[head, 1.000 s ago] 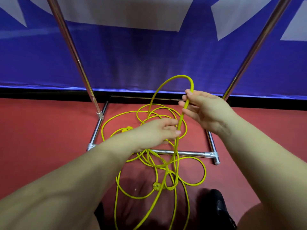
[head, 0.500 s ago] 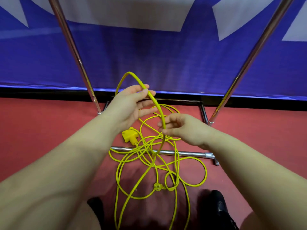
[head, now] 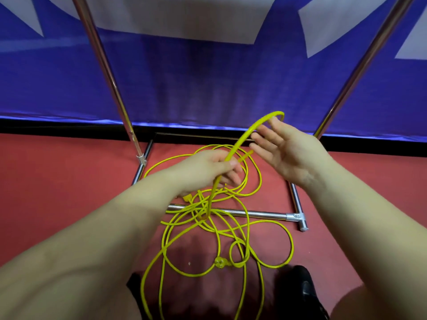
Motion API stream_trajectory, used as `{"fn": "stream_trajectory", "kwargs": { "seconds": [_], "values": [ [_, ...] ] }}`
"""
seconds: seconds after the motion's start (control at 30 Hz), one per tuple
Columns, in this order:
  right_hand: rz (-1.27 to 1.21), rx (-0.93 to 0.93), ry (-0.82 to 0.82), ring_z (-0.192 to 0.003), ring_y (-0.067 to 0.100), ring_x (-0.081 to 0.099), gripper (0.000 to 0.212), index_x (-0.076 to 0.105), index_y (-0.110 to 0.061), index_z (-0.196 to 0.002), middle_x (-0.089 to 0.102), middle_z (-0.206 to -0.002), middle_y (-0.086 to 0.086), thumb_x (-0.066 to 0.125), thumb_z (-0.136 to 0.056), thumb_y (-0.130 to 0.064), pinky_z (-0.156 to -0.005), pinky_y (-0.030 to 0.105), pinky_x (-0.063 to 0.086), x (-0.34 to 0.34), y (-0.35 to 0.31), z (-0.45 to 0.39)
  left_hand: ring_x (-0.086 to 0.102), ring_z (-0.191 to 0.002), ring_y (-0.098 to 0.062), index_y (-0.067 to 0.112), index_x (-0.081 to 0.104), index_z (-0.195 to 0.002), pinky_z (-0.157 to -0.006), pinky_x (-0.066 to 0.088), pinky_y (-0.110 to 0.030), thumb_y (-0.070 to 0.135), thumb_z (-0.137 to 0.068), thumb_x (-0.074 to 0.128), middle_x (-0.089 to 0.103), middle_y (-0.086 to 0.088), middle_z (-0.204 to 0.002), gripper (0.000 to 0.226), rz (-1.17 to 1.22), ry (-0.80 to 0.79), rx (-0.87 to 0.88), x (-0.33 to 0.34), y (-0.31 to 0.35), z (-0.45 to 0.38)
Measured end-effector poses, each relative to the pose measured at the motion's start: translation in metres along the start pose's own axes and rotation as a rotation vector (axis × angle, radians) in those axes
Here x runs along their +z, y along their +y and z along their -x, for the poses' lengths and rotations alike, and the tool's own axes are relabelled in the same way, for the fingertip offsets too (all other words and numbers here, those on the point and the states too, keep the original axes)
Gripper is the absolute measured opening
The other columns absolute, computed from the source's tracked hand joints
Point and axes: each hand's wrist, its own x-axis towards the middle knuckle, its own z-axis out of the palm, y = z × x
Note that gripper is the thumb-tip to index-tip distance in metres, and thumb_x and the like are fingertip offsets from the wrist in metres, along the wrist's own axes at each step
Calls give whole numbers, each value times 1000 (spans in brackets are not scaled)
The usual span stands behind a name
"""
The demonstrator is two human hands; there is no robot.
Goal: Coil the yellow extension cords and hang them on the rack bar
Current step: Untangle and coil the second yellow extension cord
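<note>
Left hand (head: 208,172) dropped; yellow cord (head: 245,135) arches rightward.

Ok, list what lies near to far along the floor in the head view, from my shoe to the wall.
black shoe → yellow plug → front base bar → rear base bar → blue banner

Even, bright overhead light; soft shadow on the red floor (head: 57,192) below; wide-angle bending at edges; sharp focus.
</note>
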Motion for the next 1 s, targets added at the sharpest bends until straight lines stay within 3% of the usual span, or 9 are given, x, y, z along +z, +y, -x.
{"fn": "stream_trajectory", "kwargs": {
  "seconds": [0.1,0.2,0.3,0.37,0.47,0.6,0.7,0.83,1.0],
  "values": [
    [405,59,-96,-89,15,62,17,58,-18,-105,64,-95,0,59,-89,-20,-78,29,52,0,15,3,68,-67,-10,16,55,-88,-68,55,-27,21,-100,37,66,5,-63,22,314,133,37,-6,5,-2],
    [788,117,-316,-79,3,59,34,56,-13,-117,63,-88,-5,65,-85,-17,-71,14,47,1,41,12,69,-64,-15,12,55,-89,-64,58,-32,18,-100,38,65,2,-60,21,630,214,83,-12,11,-1],
    [924,163,-530,-80,7,60,19,59,-12,-105,64,-89,0,62,-87,-6,-76,13,48,1,59,18,70,-67,-17,12,56,-91,-65,58,-34,18,-99,40,65,-1,-65,19,742,244,112,-15,15,0],
    [919,134,-546,-71,5,60,16,58,-15,-91,63,-83,3,55,-90,1,-69,12,49,1,59,17,71,-72,-19,12,58,-95,-68,59,-34,20,-98,42,66,-3,-74,18,774,241,122,-18,15,0],
    [836,59,-414,-64,8,60,20,57,-17,-84,63,-75,2,50,-93,-1,-58,17,48,3,48,13,69,-89,-17,18,59,-105,-83,55,-34,26,-98,40,69,-2,-94,22,615,190,99,-19,12,0],
    [541,-12,-175,-56,3,64,17,58,-20,-90,64,-66,-6,47,-96,-9,-53,18,53,1,20,6,58,-99,-6,25,58,-110,-88,43,-23,26,-96,47,64,9,-103,17,-68,5,-23,-7,-1,4],
    [267,2,-61,-59,6,68,14,59,-19,-92,66,-66,-8,47,-96,-13,-55,21,56,-4,7,2,57,-99,-9,14,59,-104,-93,42,-27,16,-96,49,65,-1,-115,13,-455,-125,-33,1,-10,3],
    [169,11,-2,-76,12,71,7,58,-16,-94,68,-88,3,52,-94,-21,-63,25,58,-8,8,-2,59,-81,-8,0,58,-112,-74,49,-15,8,-99,39,66,-5,-97,24,-268,-19,-23,0,-5,1],
    [592,145,-218,-92,12,61,11,60,-21,-97,66,-94,-2,60,-87,-25,-88,31,46,-12,26,4,66,-67,0,9,58,-107,-62,52,-11,11,-100,37,65,1,-85,23,118,104,27,-4,6,3]
  ]
}}
